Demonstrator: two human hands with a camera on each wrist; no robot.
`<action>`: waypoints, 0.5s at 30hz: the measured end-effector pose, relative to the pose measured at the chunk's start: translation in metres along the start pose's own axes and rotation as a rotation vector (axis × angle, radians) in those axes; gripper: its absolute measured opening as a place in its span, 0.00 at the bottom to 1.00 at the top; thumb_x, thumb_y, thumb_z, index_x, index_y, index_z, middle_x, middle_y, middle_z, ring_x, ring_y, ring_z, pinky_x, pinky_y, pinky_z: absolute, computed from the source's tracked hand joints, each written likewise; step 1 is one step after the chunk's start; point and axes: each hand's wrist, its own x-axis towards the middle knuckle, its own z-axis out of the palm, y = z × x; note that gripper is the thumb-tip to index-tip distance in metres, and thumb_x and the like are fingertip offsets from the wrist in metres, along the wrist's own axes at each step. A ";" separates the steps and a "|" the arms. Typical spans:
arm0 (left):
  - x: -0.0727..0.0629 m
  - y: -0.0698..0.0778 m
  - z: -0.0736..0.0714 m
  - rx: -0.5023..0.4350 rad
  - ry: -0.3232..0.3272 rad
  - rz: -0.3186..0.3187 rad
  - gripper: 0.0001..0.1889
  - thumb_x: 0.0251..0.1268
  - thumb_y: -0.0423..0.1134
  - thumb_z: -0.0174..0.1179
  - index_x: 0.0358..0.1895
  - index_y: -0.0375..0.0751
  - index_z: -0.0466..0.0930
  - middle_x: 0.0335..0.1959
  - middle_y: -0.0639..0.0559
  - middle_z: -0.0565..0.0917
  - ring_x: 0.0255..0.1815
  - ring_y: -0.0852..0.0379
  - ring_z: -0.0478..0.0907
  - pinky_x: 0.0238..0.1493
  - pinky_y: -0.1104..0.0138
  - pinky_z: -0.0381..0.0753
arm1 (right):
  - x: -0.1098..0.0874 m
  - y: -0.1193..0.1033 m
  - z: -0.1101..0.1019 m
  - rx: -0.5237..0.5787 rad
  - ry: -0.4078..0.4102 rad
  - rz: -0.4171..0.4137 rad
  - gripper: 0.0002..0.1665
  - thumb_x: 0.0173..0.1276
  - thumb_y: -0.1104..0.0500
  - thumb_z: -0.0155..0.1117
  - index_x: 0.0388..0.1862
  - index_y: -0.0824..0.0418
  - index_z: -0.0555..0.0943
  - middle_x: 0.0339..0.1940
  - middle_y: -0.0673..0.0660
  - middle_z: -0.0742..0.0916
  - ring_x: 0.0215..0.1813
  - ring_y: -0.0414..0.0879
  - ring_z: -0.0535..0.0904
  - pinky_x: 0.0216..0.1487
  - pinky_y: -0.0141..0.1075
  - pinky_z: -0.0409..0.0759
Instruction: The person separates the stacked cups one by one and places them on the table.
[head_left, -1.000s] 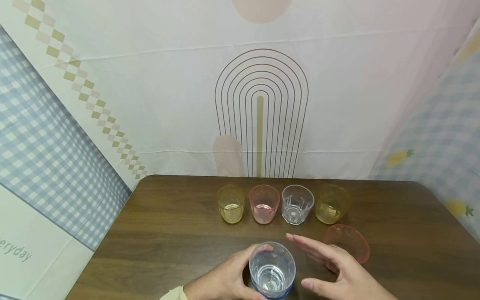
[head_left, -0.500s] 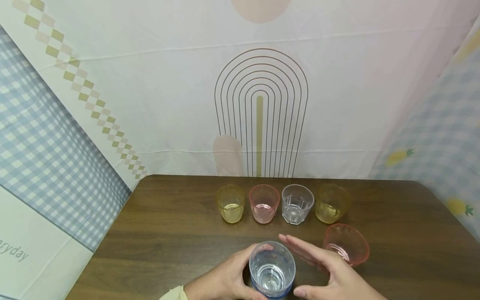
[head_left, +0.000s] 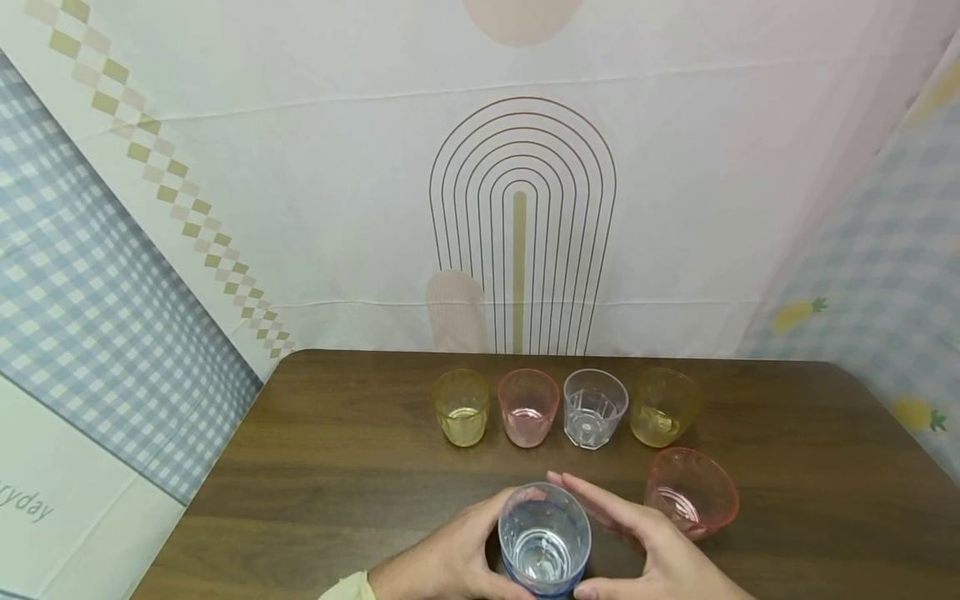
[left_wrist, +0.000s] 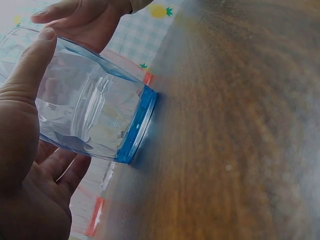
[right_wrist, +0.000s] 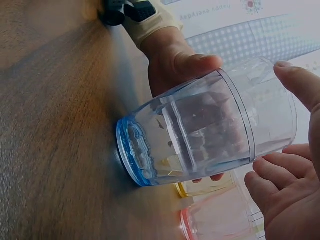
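A clear cup [head_left: 546, 537] sits nested inside a blue-tinted cup [right_wrist: 131, 150], its rim standing above the blue one's. My left hand [head_left: 457, 546] grips this upright pair from the left, thumb in front and fingers behind. On the other side my right hand [head_left: 652, 546] curves around the pair with fingers and thumb spread. In the right wrist view its thumb and fingertips [right_wrist: 260, 187] lie close to the upper cup; firm contact cannot be made out. The blue base is at or very near the tabletop.
Along the back of the wooden table [head_left: 337, 467] stand a yellow cup [head_left: 462, 408], a pink cup [head_left: 528, 408], a clear faceted cup [head_left: 595, 408] and another yellow cup [head_left: 663, 408]. A pink-red cup [head_left: 693, 492] stands just beyond my right hand. Patterned cloth [head_left: 360, 208] hangs behind.
My right hand has moved left, closing in around the nested cups, and more of the pink-red cup shows. My left hand and the cups it holds have stayed in place.
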 end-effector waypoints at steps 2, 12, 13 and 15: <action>0.000 0.001 0.000 -0.033 -0.005 -0.021 0.50 0.53 0.39 0.85 0.79 0.45 0.65 0.75 0.48 0.79 0.75 0.57 0.76 0.80 0.62 0.73 | 0.001 -0.001 0.001 0.000 0.001 0.002 0.60 0.60 0.77 0.78 0.85 0.77 0.54 0.88 0.61 0.67 0.87 0.43 0.64 0.83 0.28 0.65; 0.000 0.003 0.000 -0.102 -0.022 -0.071 0.49 0.55 0.39 0.84 0.80 0.48 0.65 0.75 0.51 0.78 0.77 0.58 0.74 0.83 0.62 0.69 | 0.004 -0.003 0.006 0.000 0.028 0.034 0.59 0.61 0.75 0.78 0.85 0.74 0.56 0.87 0.62 0.69 0.86 0.43 0.66 0.82 0.29 0.68; 0.001 0.003 -0.001 -0.129 -0.025 -0.090 0.49 0.55 0.39 0.84 0.80 0.49 0.65 0.76 0.51 0.78 0.77 0.58 0.74 0.84 0.62 0.68 | 0.005 -0.003 0.007 0.002 0.031 0.037 0.59 0.61 0.75 0.78 0.86 0.74 0.56 0.87 0.62 0.69 0.86 0.43 0.67 0.82 0.29 0.68; 0.001 0.003 0.000 -0.139 -0.025 -0.091 0.49 0.55 0.38 0.84 0.80 0.50 0.65 0.76 0.52 0.78 0.77 0.59 0.74 0.84 0.63 0.68 | 0.005 -0.003 0.008 0.004 0.038 0.044 0.59 0.61 0.75 0.78 0.86 0.73 0.56 0.87 0.62 0.69 0.85 0.43 0.67 0.81 0.29 0.68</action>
